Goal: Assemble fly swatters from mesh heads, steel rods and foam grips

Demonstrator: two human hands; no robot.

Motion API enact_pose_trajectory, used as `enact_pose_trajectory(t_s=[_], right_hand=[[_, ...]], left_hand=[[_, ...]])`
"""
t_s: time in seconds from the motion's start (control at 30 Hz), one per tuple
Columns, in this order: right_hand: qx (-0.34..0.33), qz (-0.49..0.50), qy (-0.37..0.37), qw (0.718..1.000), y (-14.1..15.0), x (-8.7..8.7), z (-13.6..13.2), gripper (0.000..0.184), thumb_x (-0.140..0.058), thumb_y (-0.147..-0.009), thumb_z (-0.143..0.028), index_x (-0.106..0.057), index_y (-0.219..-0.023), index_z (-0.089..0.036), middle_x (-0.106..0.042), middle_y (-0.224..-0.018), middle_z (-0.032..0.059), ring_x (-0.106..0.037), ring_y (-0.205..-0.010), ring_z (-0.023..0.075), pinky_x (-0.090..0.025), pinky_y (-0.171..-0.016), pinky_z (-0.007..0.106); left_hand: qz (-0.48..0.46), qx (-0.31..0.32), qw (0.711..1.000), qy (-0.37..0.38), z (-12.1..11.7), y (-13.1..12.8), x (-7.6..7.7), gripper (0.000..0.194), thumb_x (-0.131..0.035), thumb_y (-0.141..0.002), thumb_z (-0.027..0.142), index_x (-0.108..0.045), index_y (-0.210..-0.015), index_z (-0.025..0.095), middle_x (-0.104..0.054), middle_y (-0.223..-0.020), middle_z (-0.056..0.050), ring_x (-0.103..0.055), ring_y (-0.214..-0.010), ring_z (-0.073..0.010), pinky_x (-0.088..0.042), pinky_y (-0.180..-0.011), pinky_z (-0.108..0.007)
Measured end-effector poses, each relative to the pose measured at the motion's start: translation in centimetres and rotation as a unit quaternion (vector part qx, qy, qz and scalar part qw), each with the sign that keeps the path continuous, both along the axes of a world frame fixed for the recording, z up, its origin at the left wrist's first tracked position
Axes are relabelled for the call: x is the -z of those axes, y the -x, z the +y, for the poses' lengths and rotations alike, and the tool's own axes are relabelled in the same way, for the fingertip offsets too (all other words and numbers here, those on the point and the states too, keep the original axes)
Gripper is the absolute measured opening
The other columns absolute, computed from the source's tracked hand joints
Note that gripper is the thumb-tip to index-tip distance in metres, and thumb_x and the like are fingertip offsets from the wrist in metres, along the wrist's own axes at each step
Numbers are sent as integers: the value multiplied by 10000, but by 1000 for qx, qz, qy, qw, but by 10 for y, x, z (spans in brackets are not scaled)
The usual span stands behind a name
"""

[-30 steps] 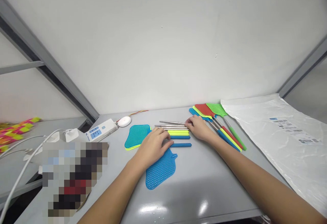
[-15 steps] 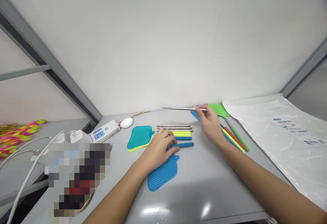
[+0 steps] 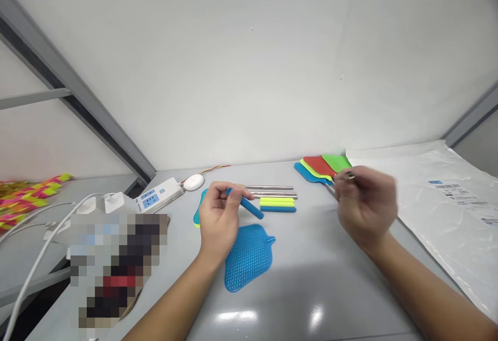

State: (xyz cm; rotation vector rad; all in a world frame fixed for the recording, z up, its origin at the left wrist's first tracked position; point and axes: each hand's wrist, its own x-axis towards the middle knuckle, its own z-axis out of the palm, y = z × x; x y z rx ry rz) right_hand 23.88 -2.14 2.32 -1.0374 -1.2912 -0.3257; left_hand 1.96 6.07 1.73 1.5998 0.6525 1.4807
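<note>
My left hand [image 3: 220, 222] grips a blue fly swatter handle [image 3: 252, 208] between thumb and fingers, raised and tilted above the table. Closed and blurred, my right hand [image 3: 368, 206] holds a metal rod [image 3: 349, 176], seen nearly end-on. Below my left hand lies a loose blue swatter head [image 3: 249, 258]. Behind that hand, a teal swatter head [image 3: 197, 211] over a yellow one is mostly hidden. Several metal rods [image 3: 274, 194] rest in the middle, beside yellow handles [image 3: 277, 202] and another blue handle [image 3: 278, 209]. My right hand partly covers swatters with a red head [image 3: 319, 167] and other colours.
A white plastic bag [image 3: 431, 211] covers the table's right side. To the left are a power strip [image 3: 159, 196], a round white device [image 3: 193, 182], white cables and a pixelated object [image 3: 124, 263]. The wall [image 3: 249, 97] rises behind the table.
My left hand has lifted the blue handle off the table and turned palm inward. My right hand has moved right and nearer with the rod, whose end now points toward me.
</note>
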Motion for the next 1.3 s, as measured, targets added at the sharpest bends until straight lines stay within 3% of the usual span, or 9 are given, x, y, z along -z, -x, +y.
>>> enact_pose_trajectory(t_s=[0.13, 0.3, 0.4, 0.73, 0.97, 1.3], right_hand=[[29, -254, 59, 965, 8, 9, 4, 259, -579, -858, -104, -591, -1059, -267, -640, -776, 2, -572, -683, 138, -429, -627, 291], [89, -363, 87, 923, 19, 8, 6, 343, -518, -842, -23, -631, -1030, -286, -612, -778, -22, -535, -698, 109, -345, -805, 360], [101, -379, 95, 915, 21, 7, 4, 367, -504, -805, 17, -642, -951, -290, -612, -781, -39, -534, -712, 100, -298, -856, 383], [109, -401, 99, 904, 22, 12, 3, 332, -519, -794, -6, -631, -922, -292, -617, -766, -55, -529, -732, 102, -257, -929, 396], [108, -434, 103, 888, 23, 16, 3, 301, -498, -815, -20, -628, -923, -268, -630, -773, -50, -532, -749, 105, -235, -951, 387], [98, -464, 124, 872, 30, 13, -3, 251, -463, -862, -52, -636, -906, -229, -636, -795, -14, -554, -772, 129, -251, -951, 395]], left_hand=[[6, 38, 999, 27, -8, -6, 5, 152, -469, -948, 354, -503, -910, 211, -574, -651, 38, -574, -593, -118, -477, -635, -273], [215, 122, 969, -1, -28, -17, 22, 169, -469, -946, 342, -573, -944, 208, -607, -784, 12, -521, -625, -99, -412, -589, -227], [266, 145, 953, -8, -32, -19, 24, 171, -440, -957, 333, -558, -987, 214, -657, -924, -7, -573, -738, -126, -432, -666, -246], [303, 139, 940, -70, -24, -14, 14, 201, -442, -960, 297, -593, -1070, 225, -670, -1029, -15, -600, -921, -159, -435, -800, -267], [370, 142, 913, -93, -21, -14, 15, 210, -404, -972, 303, -578, -1053, 219, -668, -981, -18, -601, -871, -171, -435, -748, -278], [497, 84, 852, -143, -23, -13, 15, 314, -321, -982, 372, -571, -924, 190, -670, -879, -60, -630, -745, -222, -427, -614, -311]])
